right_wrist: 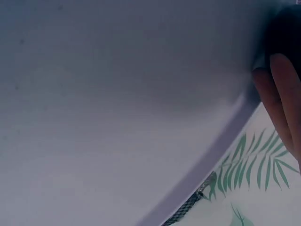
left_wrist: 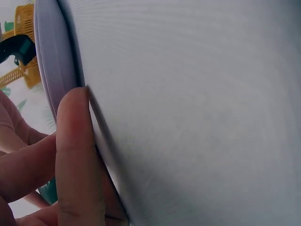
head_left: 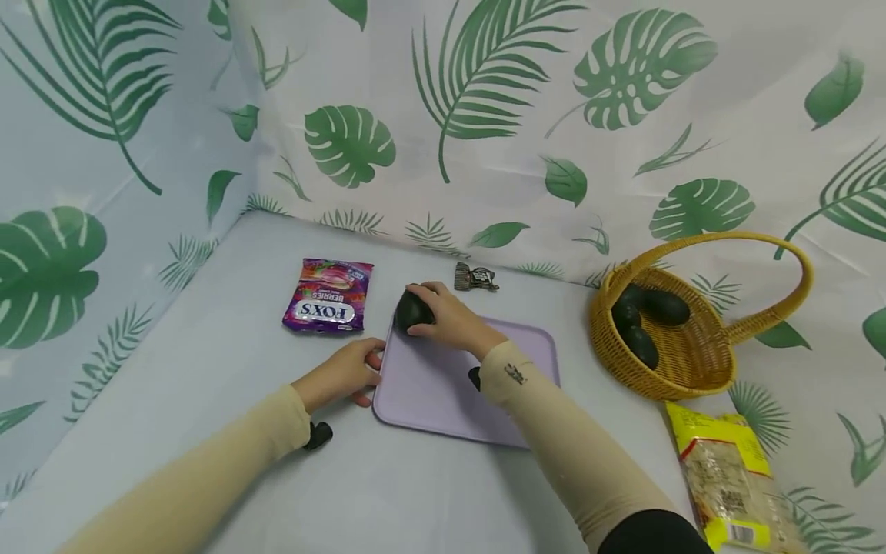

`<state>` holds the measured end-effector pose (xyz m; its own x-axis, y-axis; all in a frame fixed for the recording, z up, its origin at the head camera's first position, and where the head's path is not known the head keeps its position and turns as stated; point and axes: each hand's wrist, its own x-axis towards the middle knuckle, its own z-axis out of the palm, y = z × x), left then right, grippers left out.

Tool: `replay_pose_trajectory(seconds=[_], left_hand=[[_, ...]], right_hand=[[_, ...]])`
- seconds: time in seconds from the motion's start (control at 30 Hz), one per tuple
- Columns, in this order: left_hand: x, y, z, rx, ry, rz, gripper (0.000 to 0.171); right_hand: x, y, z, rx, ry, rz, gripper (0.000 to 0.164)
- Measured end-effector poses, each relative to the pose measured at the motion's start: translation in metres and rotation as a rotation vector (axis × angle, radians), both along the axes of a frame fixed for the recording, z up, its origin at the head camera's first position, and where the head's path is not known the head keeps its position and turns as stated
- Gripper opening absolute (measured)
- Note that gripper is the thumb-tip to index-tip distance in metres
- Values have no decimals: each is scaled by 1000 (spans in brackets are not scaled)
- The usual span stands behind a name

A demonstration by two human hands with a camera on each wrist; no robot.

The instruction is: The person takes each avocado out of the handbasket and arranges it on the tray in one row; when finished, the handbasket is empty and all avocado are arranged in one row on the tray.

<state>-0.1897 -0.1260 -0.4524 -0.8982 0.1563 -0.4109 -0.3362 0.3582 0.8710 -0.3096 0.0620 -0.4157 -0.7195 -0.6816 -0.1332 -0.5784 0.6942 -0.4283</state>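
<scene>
Touching the left rim of a smooth, pale lilac rectangular tray, the left hand rests with fingers apart, a placing that should help stop any sliding. Beyond it, the right hand is clamped on a dark green, egg-shaped avocado at the tray's far left corner; whether the avocado's weight is down I cannot tell, so it seems wise to loosen only once it lies without rolling. Farther right stands a golden-brown oval woven basket with similar dark fruits inside
</scene>
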Motion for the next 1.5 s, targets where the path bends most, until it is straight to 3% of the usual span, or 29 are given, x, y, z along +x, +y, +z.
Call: replay_pose_trajectory(seconds=[0.2,0.73,0.93,1.07,1.17,1.33,1.5], left_hand=[[-12,4,6,-22,9,-31,65],[-1,0,1,-11,-15,-19,65],[-1,1,3,-26,-17,-13,65],[-2,4,3,-24,-5,-36,65],[5,-2,-1,-18,-14,-53,65],[36,-34,-6,-23,-8,-41,67],[48,-69,-1,-38,23,-60,69]], right_hand=[[-9,5,6,-31,-7,-22,77],[-4,3,-5,-44,-63,-54,90],[-1,13,2,-85,-64,-46,91],[6,36,13,-158,-45,-56,89],[19,59,22,-217,-42,-58,86],[40,91,41,-264,-15,-23,79],[39,140,77,-230,88,-98,74]])
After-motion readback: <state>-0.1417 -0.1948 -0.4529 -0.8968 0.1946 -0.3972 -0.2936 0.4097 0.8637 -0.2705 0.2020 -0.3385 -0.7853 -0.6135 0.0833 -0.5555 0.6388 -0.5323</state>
